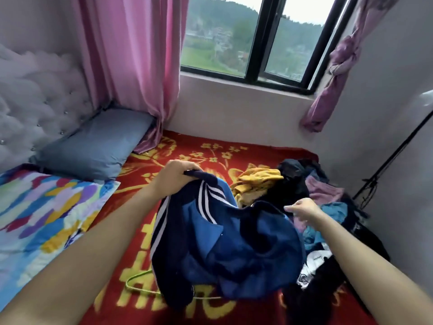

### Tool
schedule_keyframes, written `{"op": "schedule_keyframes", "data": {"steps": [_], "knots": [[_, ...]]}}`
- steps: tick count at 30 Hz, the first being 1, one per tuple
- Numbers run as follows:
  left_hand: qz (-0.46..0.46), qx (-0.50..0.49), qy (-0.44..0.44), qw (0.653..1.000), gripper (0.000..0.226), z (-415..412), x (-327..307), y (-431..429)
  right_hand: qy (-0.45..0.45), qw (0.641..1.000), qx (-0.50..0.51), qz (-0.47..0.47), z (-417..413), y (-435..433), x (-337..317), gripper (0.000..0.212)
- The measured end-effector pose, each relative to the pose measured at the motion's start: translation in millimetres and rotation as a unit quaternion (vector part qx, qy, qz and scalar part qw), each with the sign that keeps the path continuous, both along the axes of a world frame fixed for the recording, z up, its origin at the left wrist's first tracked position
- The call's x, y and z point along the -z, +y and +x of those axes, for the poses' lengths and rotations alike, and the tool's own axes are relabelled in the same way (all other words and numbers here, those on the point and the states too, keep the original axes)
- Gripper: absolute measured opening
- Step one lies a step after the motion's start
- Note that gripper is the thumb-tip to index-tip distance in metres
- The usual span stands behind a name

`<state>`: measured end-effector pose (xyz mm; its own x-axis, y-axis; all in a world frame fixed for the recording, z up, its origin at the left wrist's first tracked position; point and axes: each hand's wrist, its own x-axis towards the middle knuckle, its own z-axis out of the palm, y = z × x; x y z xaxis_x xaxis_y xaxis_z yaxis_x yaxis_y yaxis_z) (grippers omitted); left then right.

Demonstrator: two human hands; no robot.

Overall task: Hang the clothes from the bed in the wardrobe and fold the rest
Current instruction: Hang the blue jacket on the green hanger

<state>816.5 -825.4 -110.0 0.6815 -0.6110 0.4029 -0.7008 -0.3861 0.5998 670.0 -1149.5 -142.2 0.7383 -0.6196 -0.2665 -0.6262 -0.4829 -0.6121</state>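
Gripping the jacket [225,242] by its top edge, my left hand [180,175] has its fingers curled tight round the dark cloth. The rest of the garment hangs below those fingers onto the bed [187,156]. My right hand [304,211] sits at the jacket's far edge with its fingers bent toward it; I cannot tell whether they pinch the cloth or only touch it. A green hanger [137,277] lies on the bed, partly under the jacket, well below my left fingers.

I judge the task barely begun: nothing here looks hung or folded, and no wardrobe is in view. Just beyond my right fingers sits the pile [293,184], unsorted.

By my count there is one jacket in hand, one hanger, and at least five garments in the pile: yellow, black, purple, teal, and a black one with white print. Two pillows [98,146] lie out past my left fingers.
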Motion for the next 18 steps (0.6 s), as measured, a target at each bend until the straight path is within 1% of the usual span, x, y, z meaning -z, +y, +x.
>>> {"op": "schedule_keyframes", "data": {"steps": [2,4,6,7,8,11,13,15,17,18], "knots": [[0.038,0.015,0.009,0.999,0.02,-6,4,-4,-0.04,0.991,-0.111,0.058,4,31,17,0.011],[0.058,0.026,0.017,0.998,0.02,-11,7,-8,-0.051,0.966,-0.232,0.105,9,62,36,0.046],[0.076,0.033,0.018,0.996,0.019,-14,7,-10,-0.036,0.938,-0.321,0.122,12,89,60,0.073],[0.079,0.03,0.018,0.996,0.018,-14,7,-11,-0.027,0.929,-0.348,0.126,12,99,72,0.079],[0.076,0.02,0.021,0.997,0.017,-15,6,-10,-0.028,0.923,-0.36,0.133,12,106,87,0.079],[0.047,-0.018,0.038,0.998,0.01,-13,4,-4,-0.056,0.936,-0.308,0.163,12,116,121,0.07],[0.031,-0.03,0.055,0.998,0.008,-12,4,2,-0.074,0.95,-0.261,0.153,13,117,133,0.061],[0.012,-0.037,0.073,0.997,0.011,-13,6,7,-0.085,0.961,-0.238,0.108,17,118,141,0.048],[-0.004,-0.05,0.098,0.994,0.022,-15,9,11,-0.086,0.973,-0.215,0.019,21,116,147,0.025],[-0.012,-0.057,0.113,0.992,0.027,-17,9,13,-0.084,0.977,-0.194,-0.02,23,113,149,0.018]]}}
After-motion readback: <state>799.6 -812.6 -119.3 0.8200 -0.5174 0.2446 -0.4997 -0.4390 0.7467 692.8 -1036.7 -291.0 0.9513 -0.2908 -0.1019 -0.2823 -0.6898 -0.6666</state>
